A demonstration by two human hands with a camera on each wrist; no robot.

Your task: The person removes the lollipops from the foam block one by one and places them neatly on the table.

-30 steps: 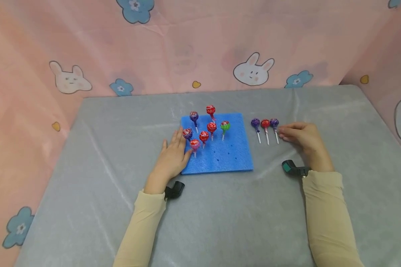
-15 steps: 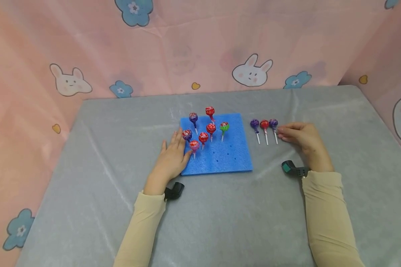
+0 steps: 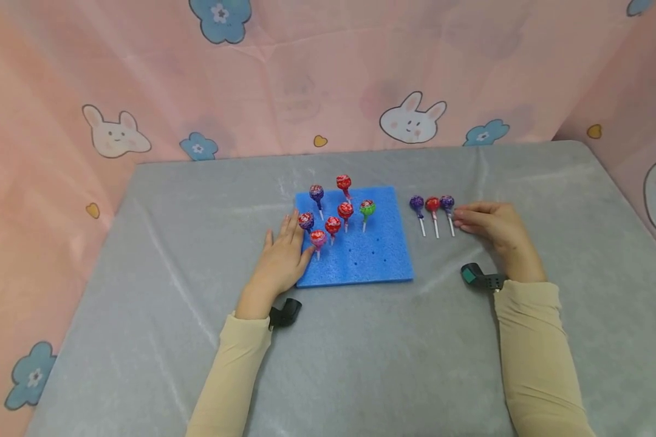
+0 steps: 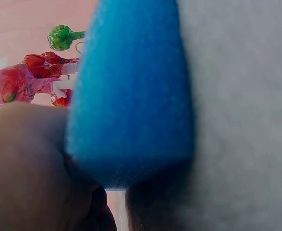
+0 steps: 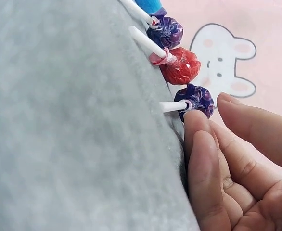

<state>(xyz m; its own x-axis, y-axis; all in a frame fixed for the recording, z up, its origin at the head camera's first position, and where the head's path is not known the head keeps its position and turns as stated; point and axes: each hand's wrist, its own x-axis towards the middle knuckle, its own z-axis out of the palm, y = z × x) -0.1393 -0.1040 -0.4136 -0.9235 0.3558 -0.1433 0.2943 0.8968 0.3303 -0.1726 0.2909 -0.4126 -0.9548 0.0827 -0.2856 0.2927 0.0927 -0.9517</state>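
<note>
The rightmost purple lollipop (image 3: 447, 203) is lying just beside the right hand (image 3: 494, 226), at its nine o'clock, stick (image 3: 452, 228) pointing to six; thumb and fingers (image 5: 206, 163) are standing apart. The left hand (image 3: 279, 257) is resting flat on the foam's (image 3: 336, 273) edge.

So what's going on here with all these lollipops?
A person has a blue foam board with seven lollipops stuck in it by their sticks, and some small holes showing no stick. Their left hand rests at the board's left edge. Three more lollipops lie in a row on the gray table to the right. The right hand is at the end one, a purple lollipop; I can't tell whether it grips it.
</note>
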